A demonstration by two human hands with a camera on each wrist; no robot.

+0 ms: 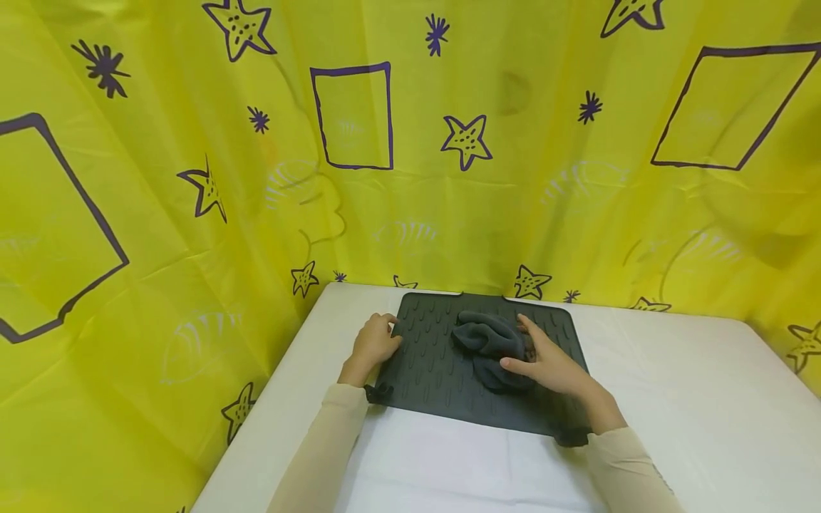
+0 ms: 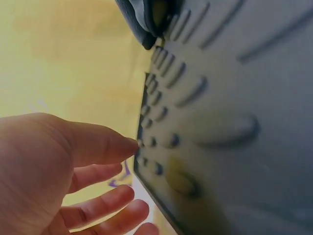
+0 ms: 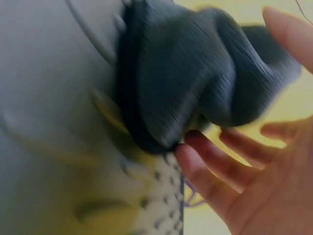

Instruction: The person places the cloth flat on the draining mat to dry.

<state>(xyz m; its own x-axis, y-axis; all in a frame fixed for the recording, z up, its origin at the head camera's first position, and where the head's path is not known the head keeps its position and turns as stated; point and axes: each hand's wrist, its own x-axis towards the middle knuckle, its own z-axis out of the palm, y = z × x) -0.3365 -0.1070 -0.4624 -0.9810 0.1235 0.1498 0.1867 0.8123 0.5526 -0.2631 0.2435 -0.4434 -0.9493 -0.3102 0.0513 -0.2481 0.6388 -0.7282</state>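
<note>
A dark grey rubbery mat point(image 1: 430, 370) with raised oblong ridges lies on the white table. On its right half sits a crumpled dark grey cloth point(image 1: 490, 335), bunched into folds. My right hand point(image 1: 551, 363) is spread beside the cloth's right side, thumb toward me and fingers behind. In the right wrist view, fingertips point(image 3: 188, 156) are right at the cloth's lower edge, and the thumb stands apart from the fabric. My left hand point(image 1: 375, 342) is at the mat's left edge; the left wrist view has its thumb point(image 2: 112, 144) at that edge, its fingers loosely bent outside the mat.
The white table point(image 1: 680, 377) extends to both sides of the mat and in front of it. A yellow curtain point(image 1: 410, 214) with purple stars and frames hangs behind and to the left. Dark bands point(image 1: 573, 436) circle both wrists near the mat's front corners.
</note>
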